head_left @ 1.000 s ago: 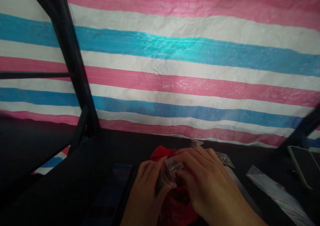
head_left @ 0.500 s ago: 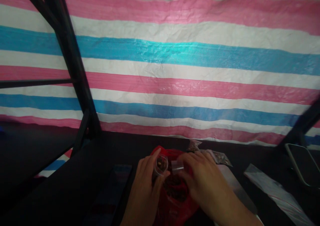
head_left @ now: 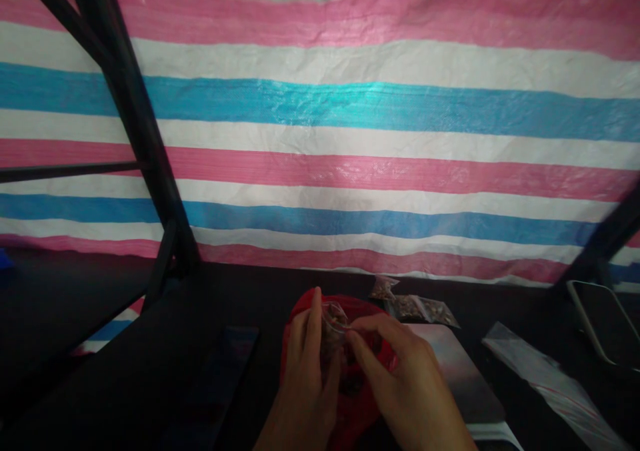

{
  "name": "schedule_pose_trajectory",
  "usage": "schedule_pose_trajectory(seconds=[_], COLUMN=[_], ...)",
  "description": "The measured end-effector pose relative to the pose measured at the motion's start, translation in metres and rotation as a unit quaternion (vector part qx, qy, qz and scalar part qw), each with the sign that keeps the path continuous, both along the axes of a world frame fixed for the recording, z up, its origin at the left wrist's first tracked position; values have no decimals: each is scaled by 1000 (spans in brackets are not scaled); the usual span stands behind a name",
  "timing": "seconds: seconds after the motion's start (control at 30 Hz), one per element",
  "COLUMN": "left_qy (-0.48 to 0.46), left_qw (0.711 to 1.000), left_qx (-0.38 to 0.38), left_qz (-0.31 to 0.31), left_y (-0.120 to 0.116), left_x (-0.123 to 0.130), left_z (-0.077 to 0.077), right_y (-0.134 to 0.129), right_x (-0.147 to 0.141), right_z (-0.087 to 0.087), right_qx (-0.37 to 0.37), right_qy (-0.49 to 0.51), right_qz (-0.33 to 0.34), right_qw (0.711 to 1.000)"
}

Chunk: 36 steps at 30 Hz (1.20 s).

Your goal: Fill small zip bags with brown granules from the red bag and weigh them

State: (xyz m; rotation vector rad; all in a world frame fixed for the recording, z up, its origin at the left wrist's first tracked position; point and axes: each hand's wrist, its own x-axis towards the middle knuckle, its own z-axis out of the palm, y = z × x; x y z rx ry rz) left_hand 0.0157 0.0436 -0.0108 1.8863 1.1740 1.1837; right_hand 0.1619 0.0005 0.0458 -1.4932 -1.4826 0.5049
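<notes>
At lower centre, left hand (head_left: 305,384) grips clear cup (head_left: 334,328) over red bag (head_left: 299,304), probably to catch spills; right hand (head_left: 410,364) pinches its rim.

The left hand (head_left: 311,374) is raised with the index finger extended upward and the thumb set apart from it. The right hand (head_left: 395,358) angles inward, its thumb and index finger brought close together at the tips. Both forearms enter from the lower edge, with the wrists apart.
</notes>
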Motion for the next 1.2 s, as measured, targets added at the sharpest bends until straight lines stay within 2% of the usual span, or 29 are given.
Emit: schedule_pose_trajectory(seconds=[0.13,0.23,0.33,0.4,0.47,0.63,0.73,0.87,1.07,1.2], left_qy=[21,28,11,-4,-34,-124,-147,-191,-329,-298], left_qw=[1000,998,996,993,989,975,967,946,881,874], left_qx=[6,-40,-89,-86,-87,-153,-181,-232,-326,-376], left_qz=[23,33,-29,-84,-115,-104,-100,-124,-100,-74], left_y=[3,2,-1,-3,-5,-9,-11,-12,-16,-19], left_x=[-1,-2,-2,-2,0,5,8,16,30,30], left_z=[4,11,21,25,27,26,28,31,22,13], right_y=[1,1,-1,-4,-6,-5,0,2,1,13], right_x=[12,20,25,27,26,20,19,16,11,15], right_z=[0,2,0,-4,-10,-20,-18,-14,-14,-11], right_qx=[11,-7,-11,-11,-14,-23,-32,-27,-37,-78], right_qy=[33,46,66,91,124,205,262,322,281,229], right_qz=[-19,-2,14,28,48,38,36,22,13,7], right_qw=[999,999,998,995,991,978,964,946,959,970])
